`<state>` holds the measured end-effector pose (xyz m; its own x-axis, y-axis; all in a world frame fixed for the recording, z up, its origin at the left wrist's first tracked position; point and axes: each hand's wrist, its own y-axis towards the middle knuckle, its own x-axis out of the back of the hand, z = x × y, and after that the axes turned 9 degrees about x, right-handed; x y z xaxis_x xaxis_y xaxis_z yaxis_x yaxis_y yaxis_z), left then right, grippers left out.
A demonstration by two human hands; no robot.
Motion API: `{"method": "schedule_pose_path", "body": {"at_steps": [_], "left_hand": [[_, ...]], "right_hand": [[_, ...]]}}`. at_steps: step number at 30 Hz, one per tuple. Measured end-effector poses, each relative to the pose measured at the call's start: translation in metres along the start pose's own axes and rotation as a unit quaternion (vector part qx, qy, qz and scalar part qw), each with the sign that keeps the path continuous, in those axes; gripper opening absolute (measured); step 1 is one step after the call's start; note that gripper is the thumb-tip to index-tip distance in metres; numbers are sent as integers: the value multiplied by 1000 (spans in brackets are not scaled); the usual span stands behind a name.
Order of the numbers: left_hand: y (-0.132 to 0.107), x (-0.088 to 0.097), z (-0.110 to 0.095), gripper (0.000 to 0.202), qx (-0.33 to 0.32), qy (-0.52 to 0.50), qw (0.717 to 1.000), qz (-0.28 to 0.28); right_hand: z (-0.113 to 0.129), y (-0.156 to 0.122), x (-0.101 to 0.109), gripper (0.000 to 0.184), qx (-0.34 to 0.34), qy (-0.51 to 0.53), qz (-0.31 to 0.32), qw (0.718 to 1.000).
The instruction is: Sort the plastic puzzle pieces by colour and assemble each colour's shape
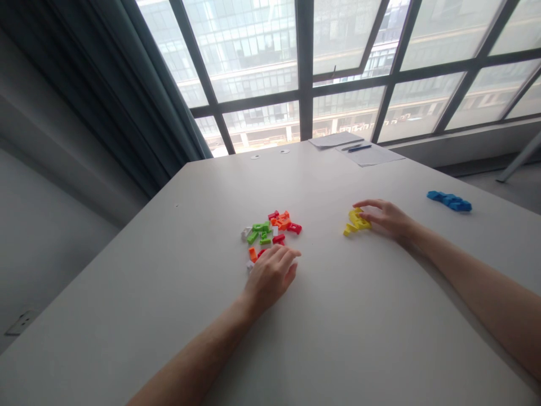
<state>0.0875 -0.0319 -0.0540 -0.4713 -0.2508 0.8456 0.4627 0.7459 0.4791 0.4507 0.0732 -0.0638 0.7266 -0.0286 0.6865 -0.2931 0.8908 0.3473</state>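
A loose pile of small plastic blocks (270, 230) in green, orange, red and white lies at the middle of the white table (177, 293). My left hand (273, 276) rests palm down at the near edge of that pile, fingers curled over a few red and orange pieces; what lies under them is hidden. To the right, a small group of yellow blocks (355, 222) sits on the table. My right hand (384, 216) lies beside it with fingers stretched out, the fingertips touching the yellow blocks.
A row of blue blocks (450, 201) lies at the far right of the table. Sheets of paper (372, 154) and a pen (359, 148) lie at the far edge by the window. A curtain hangs at the left.
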Motion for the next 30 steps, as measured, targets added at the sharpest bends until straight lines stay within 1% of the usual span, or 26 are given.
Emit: {"method": "schedule_pose_path", "body": {"at_steps": [6, 9, 11, 13, 15, 17, 19, 21, 24, 30], "left_hand": [[0, 0, 0, 18, -2, -1, 1000, 0], [0, 0, 0, 18, -3, -2, 1000, -2], [0, 0, 0, 17, -3, -2, 1000, -3], [0, 0, 1, 17, -5, -2, 1000, -3], [0, -1, 1, 17, -6, -2, 1000, -3], [0, -1, 1, 17, -6, -2, 1000, -3], [0, -1, 1, 17, -4, -2, 1000, -2], [-1, 0, 1, 18, -2, -1, 1000, 2], [-1, 0, 1, 18, 1, -1, 1000, 7], [0, 0, 1, 18, -3, -5, 1000, 4]], "right_hand": [[1, 0, 0, 43, -15, 22, 1, 1000], [2, -1, 0, 40, -26, 15, -10, 999], [6, -2, 0, 38, -11, -2, -28, 1000], [14, -1, 0, 35, 41, -23, -37, 998], [23, 1, 0, 32, 103, -54, -11, 993], [32, 3, -1, 30, 140, -100, 51, 984], [38, 4, -3, 30, 149, -144, 116, 971], [41, 4, -3, 32, 147, -171, 156, 962], [40, 4, -3, 35, 138, -188, 174, 957], [35, 5, -5, 29, 128, -169, 195, 958]]}}
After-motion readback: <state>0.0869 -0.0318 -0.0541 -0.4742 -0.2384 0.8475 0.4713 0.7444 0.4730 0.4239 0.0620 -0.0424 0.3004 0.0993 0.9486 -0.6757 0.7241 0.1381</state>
